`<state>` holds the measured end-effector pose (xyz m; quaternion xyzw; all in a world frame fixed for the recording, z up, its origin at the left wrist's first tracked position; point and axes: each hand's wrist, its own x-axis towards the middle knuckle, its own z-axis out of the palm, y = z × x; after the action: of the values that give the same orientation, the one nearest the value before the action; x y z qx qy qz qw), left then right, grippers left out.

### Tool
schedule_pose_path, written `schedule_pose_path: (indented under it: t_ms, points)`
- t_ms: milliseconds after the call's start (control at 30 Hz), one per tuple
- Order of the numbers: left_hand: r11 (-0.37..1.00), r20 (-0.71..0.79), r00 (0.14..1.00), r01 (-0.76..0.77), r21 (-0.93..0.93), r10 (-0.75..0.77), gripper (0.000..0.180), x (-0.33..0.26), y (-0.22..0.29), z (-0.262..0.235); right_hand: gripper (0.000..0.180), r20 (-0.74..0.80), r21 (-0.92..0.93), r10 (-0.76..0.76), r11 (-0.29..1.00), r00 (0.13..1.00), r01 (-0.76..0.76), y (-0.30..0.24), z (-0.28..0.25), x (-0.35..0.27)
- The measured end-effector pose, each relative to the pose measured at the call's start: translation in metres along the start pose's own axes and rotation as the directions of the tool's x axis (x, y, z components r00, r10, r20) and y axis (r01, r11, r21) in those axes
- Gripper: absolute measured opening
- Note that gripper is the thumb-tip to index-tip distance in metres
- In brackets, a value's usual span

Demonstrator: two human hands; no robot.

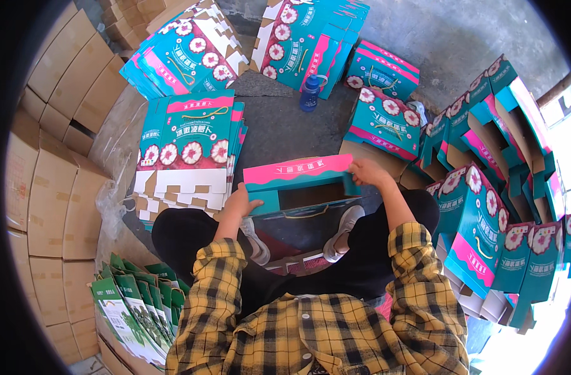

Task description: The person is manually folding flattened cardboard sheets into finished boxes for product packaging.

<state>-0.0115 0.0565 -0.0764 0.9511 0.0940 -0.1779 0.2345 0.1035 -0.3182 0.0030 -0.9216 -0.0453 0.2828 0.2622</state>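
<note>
A teal and pink printed carton (298,183) with flower pictures is held above my knees, its open side facing me. My left hand (242,203) grips its left end. At its right end my right hand (368,172) holds the top corner. A yellow cord handle hangs along the carton's lower edge. Both sleeves are yellow and black plaid.
A stack of flat teal cartons (188,150) lies to the left front, more stacks (298,37) behind. Folded-up cartons (485,219) pile at the right. A blue bottle (310,92) stands on the floor. Brown cardboard boxes (48,187) line the left; green flat cartons (135,306) sit lower left.
</note>
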Motion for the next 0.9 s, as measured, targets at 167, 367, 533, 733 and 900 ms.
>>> schedule_pose_path:
  t_ms: [167,367,533,733,900]
  points:
    - [0.999,-0.003,1.000,-0.027,-0.037,0.027,0.074,0.003,0.001,0.004,0.039,0.073,-0.175,-0.125,0.975,0.990,0.136,0.002,0.011,-0.001]
    - [0.996,0.004,1.000,-0.025,-0.090,0.026,0.072,0.007,-0.012,0.012,0.058,-0.251,-0.478,-0.012,0.871,0.968,-0.113,-0.008,0.022,-0.001]
    - [0.993,0.023,1.000,-0.001,-0.114,0.003,0.074,0.014,-0.014,0.016,0.073,0.044,-0.467,0.172,0.874,0.984,-0.132,0.002,0.019,0.017]
    - [0.994,-0.006,1.000,0.009,-0.105,-0.010,0.070,0.017,-0.017,0.017,0.060,-0.019,-0.465,0.024,0.885,1.000,-0.030,0.013,0.022,0.018]
    - [0.994,0.037,0.999,0.018,-0.112,-0.014,0.069,0.013,-0.001,0.010,0.068,-0.094,-0.480,0.006,0.876,0.996,-0.050,0.010,0.010,0.007]
